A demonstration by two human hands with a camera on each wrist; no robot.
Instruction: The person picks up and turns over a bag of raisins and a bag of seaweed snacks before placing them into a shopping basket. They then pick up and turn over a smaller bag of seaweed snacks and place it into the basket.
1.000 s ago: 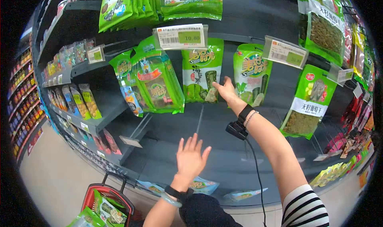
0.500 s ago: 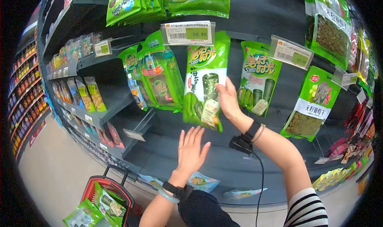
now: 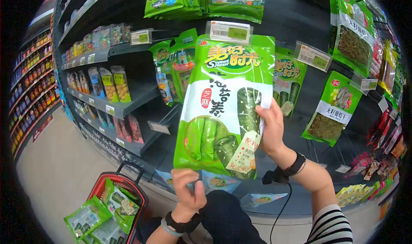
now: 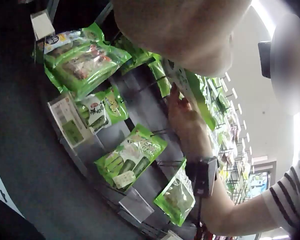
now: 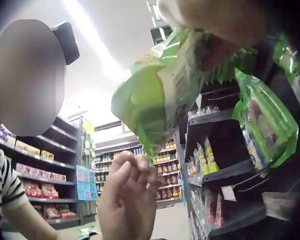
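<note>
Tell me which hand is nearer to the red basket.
Left. The left hand is to the right of the red basket, by the lower edge of the green packet; the right hand is farther away, gripping that packet's right side.

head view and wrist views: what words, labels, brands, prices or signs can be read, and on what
Held pack: "美好时光", "Sweet Hour", "芝麻", and "苔卷" after a character lost in glare
Pack behind it, to the right: "美好时光"
Lower hanging raisin pack: "无籽葡萄干"
Price tags: too blurred or small to read surely
Shelf bottles: labels too small
Wrist views: nothing surely readable
</note>
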